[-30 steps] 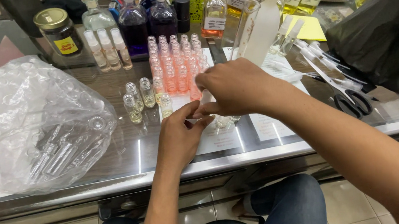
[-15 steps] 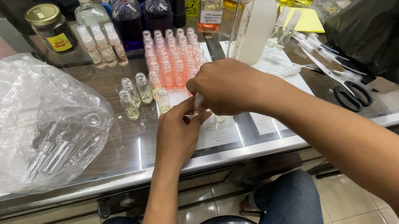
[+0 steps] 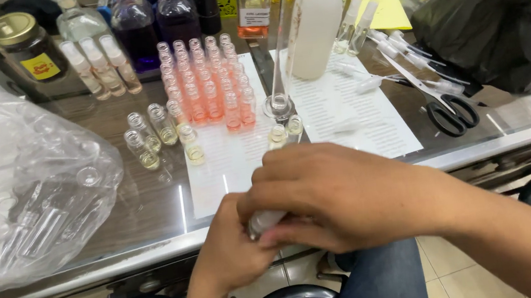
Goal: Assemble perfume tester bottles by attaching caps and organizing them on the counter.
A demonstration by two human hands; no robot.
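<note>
Both hands, left hand [image 3: 234,256] underneath and right hand [image 3: 344,196] over it, close on a small white-capped vial [image 3: 266,221], apparently capping it; seating it squarely comes next, filled vials [image 3: 205,89] standing beyond.

Materials near the grip

Glossy clear vial [image 3: 265,221] in hands; beyond it matt printed paper [image 3: 348,109] on glossy glass counter [image 3: 145,202]; left, crinkled clear plastic bag [image 3: 23,183].

Bag [image 3: 23,190] left on counter [image 3: 151,202]; vials [image 3: 208,82] centre on paper [image 3: 232,153] — scissors [image 3: 451,114] right, bottles [image 3: 158,21] behind.
</note>
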